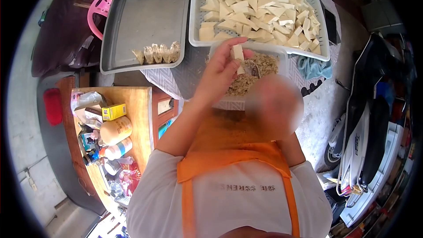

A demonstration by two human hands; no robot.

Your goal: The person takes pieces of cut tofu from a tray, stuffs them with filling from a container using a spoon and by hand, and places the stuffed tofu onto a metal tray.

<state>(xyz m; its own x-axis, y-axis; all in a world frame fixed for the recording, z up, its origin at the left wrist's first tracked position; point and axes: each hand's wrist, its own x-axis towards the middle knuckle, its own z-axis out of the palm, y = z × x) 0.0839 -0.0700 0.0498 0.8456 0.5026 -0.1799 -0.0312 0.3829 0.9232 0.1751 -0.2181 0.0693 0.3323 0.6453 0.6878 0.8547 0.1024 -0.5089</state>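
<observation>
My left hand [222,65] is closed around a pale tofu piece [237,53], held upright over a clear plastic tub. Inside the tub is a crumbly brown minced filling [264,64]. A shiny metal utensil, like a spoon [252,68], shows beside the tofu, close over the filling. My right hand [276,103] is a blur at the tub's near right side; its fingers and the utensil's handle are hidden. Many cut tofu pieces [260,11] lie heaped in a white perforated tray [194,28]. Several filled tofu pieces [161,53] stand in a row in a metal tray [145,9].
A blue-green cloth [315,67] lies by the white tray's near right corner. To the left, a wooden table [140,105] bears bottles and a yellow box [114,112]. A pink plastic stool [93,15] is beside the metal tray. A scooter [359,145] stands at right.
</observation>
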